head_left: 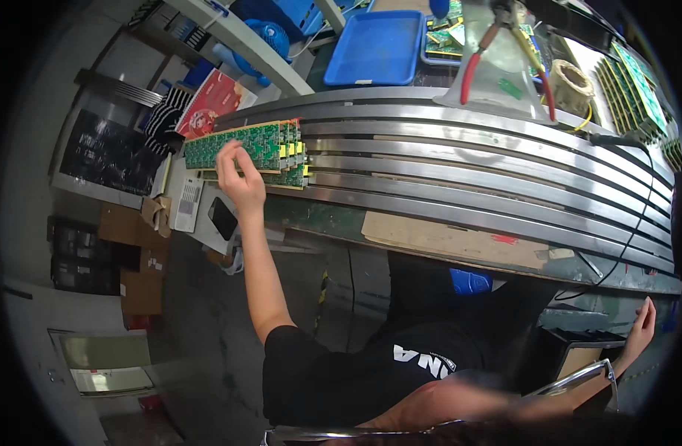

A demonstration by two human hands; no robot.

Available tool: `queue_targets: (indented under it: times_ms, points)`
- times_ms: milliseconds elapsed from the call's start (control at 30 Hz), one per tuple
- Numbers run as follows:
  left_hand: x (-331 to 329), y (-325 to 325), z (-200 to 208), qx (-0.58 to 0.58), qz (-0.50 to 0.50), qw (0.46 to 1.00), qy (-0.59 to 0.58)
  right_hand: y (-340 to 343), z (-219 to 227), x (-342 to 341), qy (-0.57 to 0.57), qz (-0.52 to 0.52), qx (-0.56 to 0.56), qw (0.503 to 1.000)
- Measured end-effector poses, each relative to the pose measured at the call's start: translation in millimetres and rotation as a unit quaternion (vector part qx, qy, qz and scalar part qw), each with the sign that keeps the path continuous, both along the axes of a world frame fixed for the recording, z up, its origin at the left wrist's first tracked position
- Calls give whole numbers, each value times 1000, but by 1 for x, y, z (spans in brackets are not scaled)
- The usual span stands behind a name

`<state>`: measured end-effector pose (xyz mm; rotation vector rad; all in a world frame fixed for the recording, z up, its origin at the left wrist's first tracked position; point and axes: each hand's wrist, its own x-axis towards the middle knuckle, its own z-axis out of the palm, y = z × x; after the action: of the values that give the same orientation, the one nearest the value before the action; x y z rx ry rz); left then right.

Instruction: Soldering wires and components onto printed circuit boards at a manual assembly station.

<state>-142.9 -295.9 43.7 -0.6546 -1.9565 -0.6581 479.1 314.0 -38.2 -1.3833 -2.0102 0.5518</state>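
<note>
A stack of long green circuit boards [270,143] with yellow components at the right end lies at the left end of the metal rails. My left hand [241,178] is over the front side of this stack, its fingers loosely bent and a gap showing between them. The fingertips come down at the top board's face; whether they touch it is hard to tell. At the far right, below the bench edge, my right hand [640,327] has its fingers stretched out and holds nothing.
Parallel metal rails [460,160] run along the bench. A blue tray [374,48] stands behind them. Red-handled pliers [478,59] hang above the rails, and a black cable [638,223] crosses them. More boards [631,89] stand upright at the back right. Cardboard [452,238] lies along the front edge.
</note>
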Motion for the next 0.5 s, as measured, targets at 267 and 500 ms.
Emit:
queue_targets:
  times_ms: [267, 500]
  points:
    - [-23, 15, -60, -27, 132, 990, 47, -134, 47, -161, 127, 244, -78, 958]
    - [-84, 11, -80, 177, -172, 966, 72, -101, 51, -230, 194, 259, 38, 945]
